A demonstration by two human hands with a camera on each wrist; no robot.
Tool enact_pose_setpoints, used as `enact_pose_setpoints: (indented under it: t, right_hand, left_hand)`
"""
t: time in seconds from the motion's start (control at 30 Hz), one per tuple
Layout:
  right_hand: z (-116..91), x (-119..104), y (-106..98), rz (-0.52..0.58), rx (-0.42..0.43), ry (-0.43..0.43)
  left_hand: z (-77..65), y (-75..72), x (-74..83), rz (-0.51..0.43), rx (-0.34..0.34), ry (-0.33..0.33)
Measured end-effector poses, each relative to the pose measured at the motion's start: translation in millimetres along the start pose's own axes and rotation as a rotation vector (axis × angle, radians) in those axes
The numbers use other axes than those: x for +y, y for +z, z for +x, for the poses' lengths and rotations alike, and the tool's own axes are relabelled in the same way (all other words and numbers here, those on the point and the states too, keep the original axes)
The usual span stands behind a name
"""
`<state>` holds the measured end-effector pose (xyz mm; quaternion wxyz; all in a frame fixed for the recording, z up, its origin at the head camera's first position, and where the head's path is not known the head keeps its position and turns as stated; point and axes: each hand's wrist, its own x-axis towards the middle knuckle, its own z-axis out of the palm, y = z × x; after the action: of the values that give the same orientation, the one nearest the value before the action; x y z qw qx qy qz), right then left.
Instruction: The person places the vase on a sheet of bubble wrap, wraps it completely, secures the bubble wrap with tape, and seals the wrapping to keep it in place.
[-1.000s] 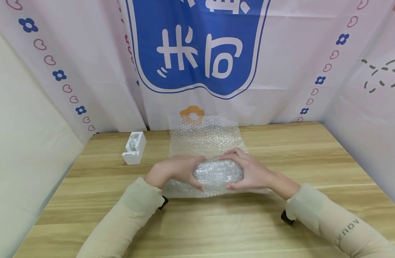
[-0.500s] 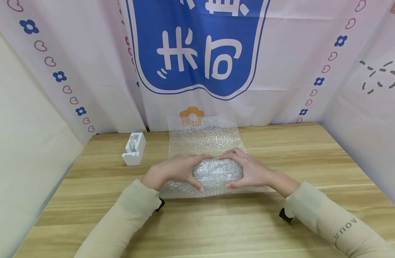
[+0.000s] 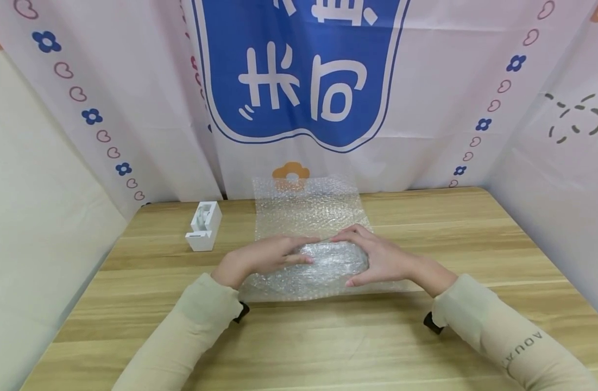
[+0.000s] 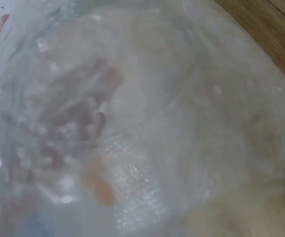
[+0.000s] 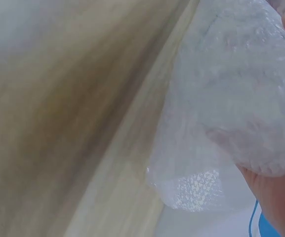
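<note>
A rounded bundle of clear bubble wrap (image 3: 334, 263) lies on the near part of a long bubble wrap sheet (image 3: 308, 209). My right hand (image 3: 384, 259) grips the bundle's right end, fingers over the far side and thumb on the near side. At the left end my left hand (image 3: 266, 255) rests with fingers straight along the far edge, its thumb lying over the top. The wrist views look through the wrap (image 4: 147, 98); a curved rim-like line shows there, but what is inside is blurred. Part of my right hand (image 5: 275, 197) shows beside the wrapped end.
A white tape dispenser (image 3: 203, 225) stands at the back left of the wooden table (image 3: 299, 342). The sheet's far end rises against a printed curtain (image 3: 250, 157) behind the table. Pale side walls (image 3: 30, 217) flank the table.
My left thumb has lifted from the bundle's near side to its top, and the left fingers have straightened. The right hand keeps its grip, almost unmoved.
</note>
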<state>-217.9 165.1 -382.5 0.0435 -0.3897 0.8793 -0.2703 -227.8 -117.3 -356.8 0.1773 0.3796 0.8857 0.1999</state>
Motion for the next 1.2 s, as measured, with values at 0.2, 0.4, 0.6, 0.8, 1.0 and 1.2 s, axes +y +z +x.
enact_pose_setpoints:
  t: [0.2, 0.4, 0.6, 0.8, 1.0, 1.2]
  right_hand:
    - [0, -2, -9, -0.047, -0.079, -0.002]
    - [-2, -6, -13, -0.128, -0.055, -0.008]
    - [-7, -10, -13, -0.275, 0.142, -0.213]
    - [-14, -9, -5, -0.428, 0.307, -0.401]
    - [-17, -7, 1, -0.442, 0.288, -0.405]
    - [-18, -4, 7, -0.409, 0.148, -0.288]
  left_hand:
    - [0.0, -1.3, 0.8, -0.007, 0.003, -0.013]
    - [1.0, -1.9, -0.3, -0.047, 0.008, -0.023]
    - [4.1, -2.6, -4.1, -0.090, 0.008, -0.029]
    - [4.9, -3.5, -5.5, -0.100, 0.004, -0.039]
    - [4.6, -4.3, -5.7, -0.094, 0.012, -0.035]
    - [4.5, -3.6, -6.7, -0.080, 0.016, -0.022]
